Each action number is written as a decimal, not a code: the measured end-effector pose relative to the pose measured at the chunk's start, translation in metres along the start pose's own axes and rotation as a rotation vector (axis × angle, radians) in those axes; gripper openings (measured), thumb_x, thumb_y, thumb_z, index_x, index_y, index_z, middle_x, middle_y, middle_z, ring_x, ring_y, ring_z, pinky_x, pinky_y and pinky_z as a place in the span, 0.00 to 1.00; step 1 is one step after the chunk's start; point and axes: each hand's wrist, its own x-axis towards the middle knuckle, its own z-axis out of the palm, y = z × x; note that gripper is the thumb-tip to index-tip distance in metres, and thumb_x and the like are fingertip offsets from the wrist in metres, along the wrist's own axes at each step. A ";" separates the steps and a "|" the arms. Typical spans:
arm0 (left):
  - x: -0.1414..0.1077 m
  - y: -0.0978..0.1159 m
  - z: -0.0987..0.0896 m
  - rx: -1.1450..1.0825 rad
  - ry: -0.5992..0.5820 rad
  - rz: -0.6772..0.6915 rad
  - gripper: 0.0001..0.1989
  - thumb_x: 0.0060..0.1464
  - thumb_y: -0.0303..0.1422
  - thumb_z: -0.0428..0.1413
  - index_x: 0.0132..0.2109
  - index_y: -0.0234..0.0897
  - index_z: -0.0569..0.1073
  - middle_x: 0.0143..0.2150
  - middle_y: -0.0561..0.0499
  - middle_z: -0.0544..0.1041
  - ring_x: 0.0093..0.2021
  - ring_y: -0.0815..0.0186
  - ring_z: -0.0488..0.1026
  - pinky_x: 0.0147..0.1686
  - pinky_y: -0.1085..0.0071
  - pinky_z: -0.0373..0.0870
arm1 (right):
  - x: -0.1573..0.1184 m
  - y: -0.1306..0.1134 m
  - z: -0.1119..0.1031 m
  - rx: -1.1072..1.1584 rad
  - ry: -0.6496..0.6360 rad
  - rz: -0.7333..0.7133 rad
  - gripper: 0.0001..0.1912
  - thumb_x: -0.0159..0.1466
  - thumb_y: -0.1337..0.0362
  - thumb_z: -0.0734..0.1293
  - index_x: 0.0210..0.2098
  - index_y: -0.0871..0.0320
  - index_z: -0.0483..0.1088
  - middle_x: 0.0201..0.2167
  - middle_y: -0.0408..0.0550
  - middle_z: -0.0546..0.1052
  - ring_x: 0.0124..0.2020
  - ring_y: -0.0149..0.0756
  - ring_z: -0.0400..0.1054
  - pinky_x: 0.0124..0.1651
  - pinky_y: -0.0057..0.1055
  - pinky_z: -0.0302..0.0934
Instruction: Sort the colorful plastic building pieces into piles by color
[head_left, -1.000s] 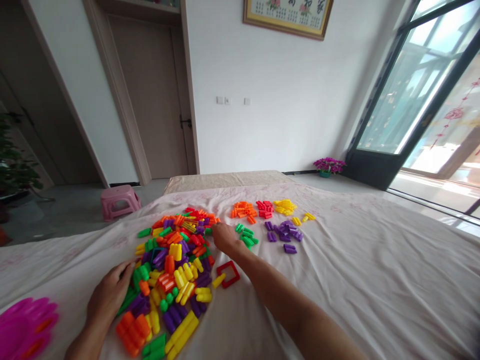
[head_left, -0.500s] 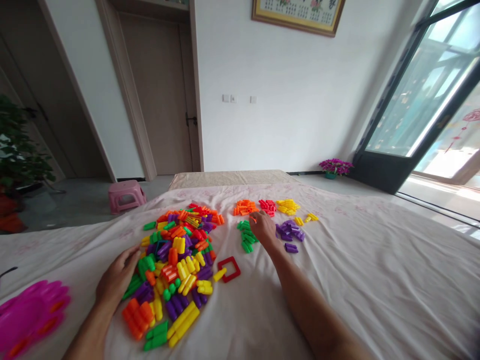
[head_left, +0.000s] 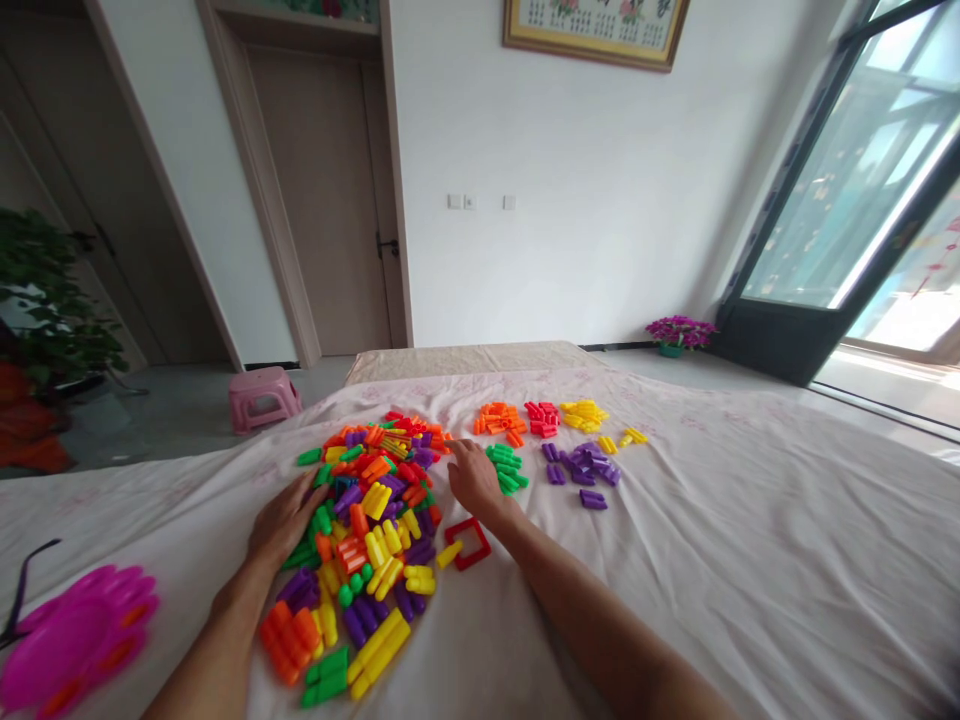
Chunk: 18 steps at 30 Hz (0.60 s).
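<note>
A mixed pile of plastic building blocks (head_left: 386, 540) in orange, yellow, green, purple and red lies on the cloth. My left hand (head_left: 283, 522) rests against the pile's left side, its fingers stretched over green blocks and partly hidden among them. At the pile's upper right edge, my right hand (head_left: 474, 480) reaches in with its index finger extended by an orange block (head_left: 441, 446); the other fingers are partly hidden. Just right of this hand sit sorted green blocks (head_left: 508, 470). Beyond are groups of orange blocks (head_left: 499, 418), red blocks (head_left: 542, 419), yellow blocks (head_left: 583, 415) and purple blocks (head_left: 589, 462).
A red square frame (head_left: 484, 548) lies below my right hand. At the left are a pink flower-shaped tray (head_left: 71, 635) and a pair of glasses (head_left: 21, 598), partly out of view. A pink stool (head_left: 264, 398) stands beyond the cloth-covered table (head_left: 720, 560).
My right hand has moved left from the sorted groups to the mixed pile. An orange block now shows just below the orange group. My left hand has shifted slightly up along the pile.
</note>
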 end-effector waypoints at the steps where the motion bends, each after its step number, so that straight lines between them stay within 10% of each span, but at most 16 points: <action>1: 0.002 0.001 0.002 0.003 0.000 0.007 0.36 0.61 0.54 0.45 0.68 0.39 0.67 0.70 0.45 0.67 0.71 0.55 0.61 0.71 0.57 0.50 | 0.008 0.004 0.001 -0.015 0.006 0.029 0.25 0.66 0.72 0.61 0.63 0.57 0.67 0.57 0.54 0.74 0.57 0.41 0.68 0.60 0.33 0.59; 12: 0.005 0.000 0.003 -0.075 0.008 0.029 0.35 0.60 0.55 0.44 0.65 0.41 0.71 0.69 0.47 0.69 0.70 0.58 0.62 0.71 0.59 0.52 | 0.049 0.010 0.016 -0.106 -0.176 0.152 0.14 0.67 0.63 0.66 0.51 0.57 0.73 0.51 0.56 0.78 0.53 0.44 0.72 0.48 0.31 0.62; 18: 0.005 -0.003 0.002 -0.140 0.022 0.014 0.35 0.59 0.56 0.47 0.64 0.42 0.71 0.69 0.47 0.69 0.70 0.55 0.63 0.71 0.56 0.52 | 0.050 0.047 -0.020 -0.004 -0.001 0.196 0.14 0.68 0.63 0.65 0.51 0.58 0.74 0.47 0.53 0.80 0.48 0.41 0.74 0.47 0.30 0.61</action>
